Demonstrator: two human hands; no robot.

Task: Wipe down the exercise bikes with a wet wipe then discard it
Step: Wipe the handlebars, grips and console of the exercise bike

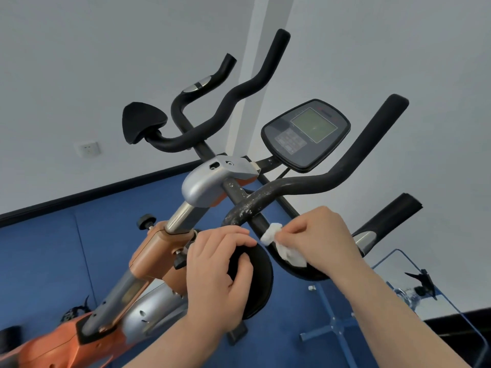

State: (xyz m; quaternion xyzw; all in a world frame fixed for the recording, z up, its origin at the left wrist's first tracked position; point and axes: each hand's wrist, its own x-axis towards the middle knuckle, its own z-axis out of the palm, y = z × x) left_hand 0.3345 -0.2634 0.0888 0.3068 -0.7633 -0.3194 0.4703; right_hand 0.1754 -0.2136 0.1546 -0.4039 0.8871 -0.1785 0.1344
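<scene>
An orange and silver exercise bike [204, 181] fills the view, with black curved handlebars [305, 187] and a console screen [305, 134]. My left hand [218, 277] grips a round black elbow pad [255, 282] on the near side of the handlebars. My right hand [318, 237] pinches a crumpled white wet wipe [284, 248] and presses it against the black bar beside that pad. The bar just above the wipe is scuffed with pale marks.
A second black elbow pad [143, 120] sits at the far left of the bars. Blue floor mat [53, 261] lies below. A blue metal stand [334, 325] and a clear panel with a black clip [425, 282] are at the lower right. White walls stand behind.
</scene>
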